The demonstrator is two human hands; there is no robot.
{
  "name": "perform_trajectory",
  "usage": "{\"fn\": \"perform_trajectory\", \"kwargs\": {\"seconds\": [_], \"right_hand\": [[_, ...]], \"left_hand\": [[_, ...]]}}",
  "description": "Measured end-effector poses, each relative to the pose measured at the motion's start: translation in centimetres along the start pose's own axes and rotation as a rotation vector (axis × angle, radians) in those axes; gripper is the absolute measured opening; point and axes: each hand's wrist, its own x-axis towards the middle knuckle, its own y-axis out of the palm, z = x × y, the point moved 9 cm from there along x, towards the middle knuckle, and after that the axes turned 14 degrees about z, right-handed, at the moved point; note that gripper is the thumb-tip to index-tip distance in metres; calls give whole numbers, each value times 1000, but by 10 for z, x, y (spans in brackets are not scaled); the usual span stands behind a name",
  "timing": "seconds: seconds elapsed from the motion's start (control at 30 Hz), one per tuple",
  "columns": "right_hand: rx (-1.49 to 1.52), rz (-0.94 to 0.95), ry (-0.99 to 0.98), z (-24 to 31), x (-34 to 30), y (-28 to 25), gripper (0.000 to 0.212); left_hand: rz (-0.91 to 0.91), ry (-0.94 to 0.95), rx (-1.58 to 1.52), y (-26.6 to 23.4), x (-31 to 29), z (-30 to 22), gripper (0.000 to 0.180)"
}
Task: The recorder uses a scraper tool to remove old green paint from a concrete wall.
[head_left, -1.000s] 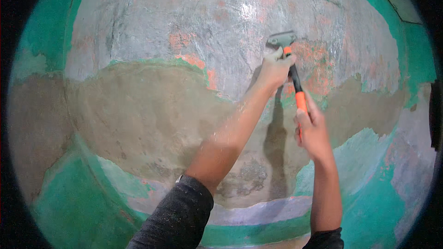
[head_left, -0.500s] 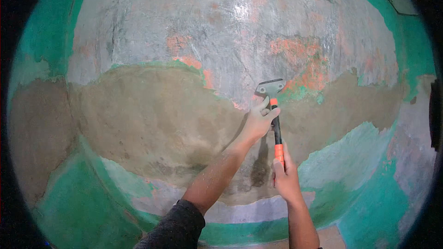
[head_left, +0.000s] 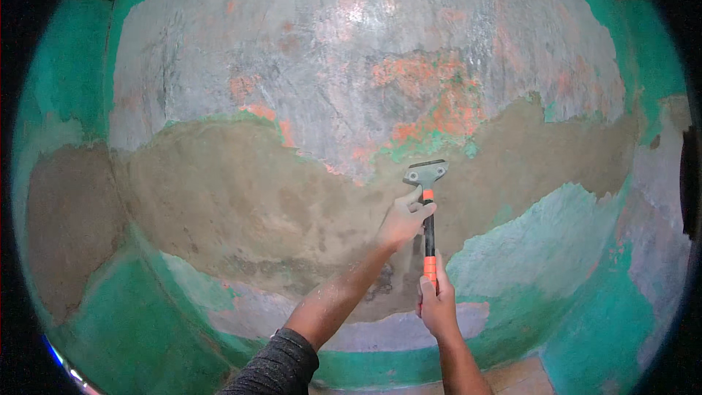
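Dull metal-looking scraper head, rough wall

Scraper: lower end hidden inside right hand; contact with wall cannot be told. Left hand: several fingers hidden. Left sleeve, right forearm: cut by lower edge. Wall: top cut off. Dark object, right rim: partly lost in black, kind unclear. Bright strip, lower left: cut off, unidentifiable.

The wall carries a grey layer above, a brown band midway, green paint below, orange patches amid the grey
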Motion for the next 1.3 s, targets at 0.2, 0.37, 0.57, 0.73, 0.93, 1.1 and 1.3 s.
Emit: {"fn": "perform_trajectory", "kwargs": {"seconds": [0.2,0.37,0.57,0.73,0.93,1.1,1.3], "right_hand": [[70,79,-29,26,3,-71,61],[-6,70,-53,39,3,-125,56],[-139,69,-282,71,39,-158,54],[-41,159,-142,92,62,-147,56],[-243,55,-289,101,65,-166,54],[-237,53,-221,140,86,-158,57],[-259,-43,-221,137,88,-166,60]], "left_hand": [[-29,14,-61,44,41,1,70],[-137,47,-42,75,64,-6,56],[-211,145,73,84,103,-42,35],[-210,170,129,68,121,-67,24],[-259,231,71,74,135,-69,53],[-190,267,174,65,158,-114,41],[-114,339,56,78,165,-113,64]]}}
